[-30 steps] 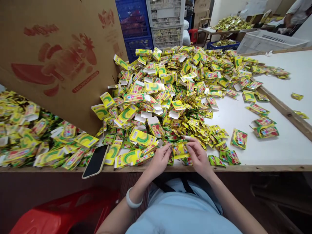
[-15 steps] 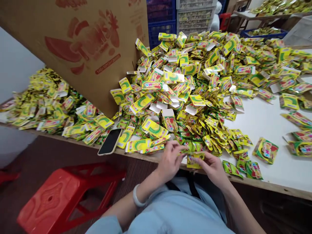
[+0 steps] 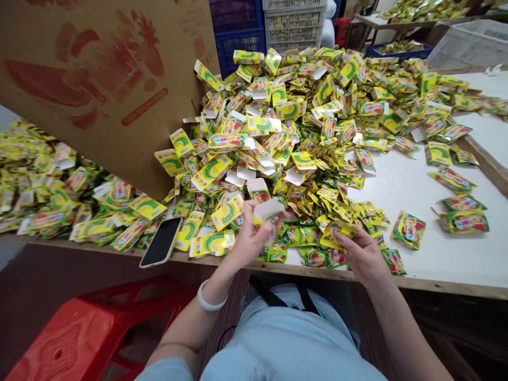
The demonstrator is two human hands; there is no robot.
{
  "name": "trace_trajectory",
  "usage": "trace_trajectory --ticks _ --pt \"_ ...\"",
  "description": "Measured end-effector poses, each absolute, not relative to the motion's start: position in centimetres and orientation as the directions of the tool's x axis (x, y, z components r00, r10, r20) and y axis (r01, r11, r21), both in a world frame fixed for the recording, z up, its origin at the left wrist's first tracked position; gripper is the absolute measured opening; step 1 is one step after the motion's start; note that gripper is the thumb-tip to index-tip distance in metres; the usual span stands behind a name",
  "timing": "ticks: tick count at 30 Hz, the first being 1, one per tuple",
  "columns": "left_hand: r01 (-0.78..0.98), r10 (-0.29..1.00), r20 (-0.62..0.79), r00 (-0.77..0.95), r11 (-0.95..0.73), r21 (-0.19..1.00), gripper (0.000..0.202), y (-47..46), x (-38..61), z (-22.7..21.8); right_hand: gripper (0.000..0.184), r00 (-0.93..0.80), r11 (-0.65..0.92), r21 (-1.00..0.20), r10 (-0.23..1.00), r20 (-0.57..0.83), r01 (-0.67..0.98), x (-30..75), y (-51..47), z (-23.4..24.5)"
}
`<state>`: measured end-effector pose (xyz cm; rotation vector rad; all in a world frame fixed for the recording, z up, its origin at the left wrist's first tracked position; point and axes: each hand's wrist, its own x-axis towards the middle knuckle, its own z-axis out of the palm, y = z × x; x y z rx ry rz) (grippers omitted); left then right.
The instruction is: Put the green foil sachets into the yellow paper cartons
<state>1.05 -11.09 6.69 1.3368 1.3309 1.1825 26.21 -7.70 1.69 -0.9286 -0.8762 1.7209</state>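
Observation:
My left hand (image 3: 251, 239) is closed around a small carton (image 3: 269, 210) with its white inside or flap showing, slightly blurred by motion. To its right, my right hand (image 3: 364, 255) pinches a yellow sachet (image 3: 335, 236) between thumb and fingers above the table edge. Between my hands lie green sachets (image 3: 300, 236) on the white table. Beyond them rises a large heap of yellow-green cartons (image 3: 264, 124) and small sachets, many cartons with open white flaps. One carton (image 3: 408, 229) lies flat to the right of my right hand.
A big cardboard box (image 3: 107, 79) stands at the left on the table. A phone (image 3: 162, 242) rests at the table's front edge (image 3: 440, 289). Below left is a red plastic stool (image 3: 67, 338). Stacked crates (image 3: 294, 29) and a grey-white bin (image 3: 468, 45) are at the back.
My hands have moved apart. The left has gone up and left and now holds a carton; the right, still with a yellow sachet, has shifted right. The camera view has turned slightly right.

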Motion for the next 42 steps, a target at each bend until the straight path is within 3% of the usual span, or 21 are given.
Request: trace_trajectory --ticks 3,5,8,13,17,19,22,26,28,32,34,37,42 --pt "-0.094 0.979 -0.087 0.182 0.106 0.990 0.054 -12.1 4.0 6.2 0.020 -0.208 -0.028 -0.947 0.977 0.042 -0.321 26.2 -7.9 3.7" --pt "-0.136 0.949 -0.134 0.284 0.178 0.975 0.073 -12.8 5.4 5.6 0.017 -0.253 0.179 -0.967 0.942 0.222 -0.182 25.8 -7.8 5.1" --pt "-0.121 0.944 -0.126 0.306 0.170 0.978 0.095 -13.4 6.2 4.9 0.024 -0.441 0.472 -0.882 0.791 0.425 -0.005 25.0 -7.6 6.9" --pt "0.010 0.963 -0.120 0.240 0.122 0.993 0.110 -13.7 6.0 5.2 0.025 -0.646 0.669 -0.710 0.645 0.407 0.221 24.9 -8.1 7.8" --pt "0.080 0.960 -0.125 0.251 0.108 0.991 0.113 -13.7 6.0 4.6 0.035 -0.709 0.804 -0.463 0.570 0.417 0.374 25.6 -9.4 6.8" --pt "0.100 0.948 -0.141 0.286 0.116 0.988 0.114 -13.7 6.0 4.0 0.038 -0.752 0.832 -0.355 0.545 0.372 0.427 26.0 -10.0 6.3" --pt "0.107 0.931 -0.176 0.320 0.149 0.983 0.114 -13.8 6.0 3.6 0.043 -0.786 0.845 -0.288 0.529 0.320 0.451 26.4 -10.8 5.8" --pt "0.141 0.921 -0.221 0.321 0.184 0.973 0.113 -13.9 6.4 4.2 0.040 -0.737 0.875 -0.148 0.470 0.486 0.461 26.3 -11.3 5.6" --pt "0.155 0.920 -0.216 0.328 0.174 0.973 0.113 -13.9 6.6 4.6 0.036 -0.725 0.884 -0.194 0.461 0.512 0.425 26.4 -11.1 6.0" --pt "0.234 0.894 -0.244 0.375 0.163 0.958 0.116 -14.1 7.0 4.8 0.031 -0.801 0.780 -0.566 0.507 0.319 0.268 27.0 -9.7 6.8" --pt "0.269 0.873 -0.255 0.417 0.149 0.952 0.118 -14.3 7.1 4.6 0.027 -0.839 0.681 -0.696 0.500 0.215 0.228 27.4 -9.1 6.9" --pt "0.272 0.852 -0.252 0.459 0.135 0.953 0.115 -14.4 7.3 4.4 0.027 -0.801 0.595 -0.759 0.573 0.172 0.263 27.3 -9.0 6.5" --pt "0.180 0.829 -0.285 0.481 0.225 0.958 0.118 -14.8 7.2 4.3 0.013 -0.699 0.552 -0.790 0.675 0.235 0.267 27.3 -10.0 6.1"
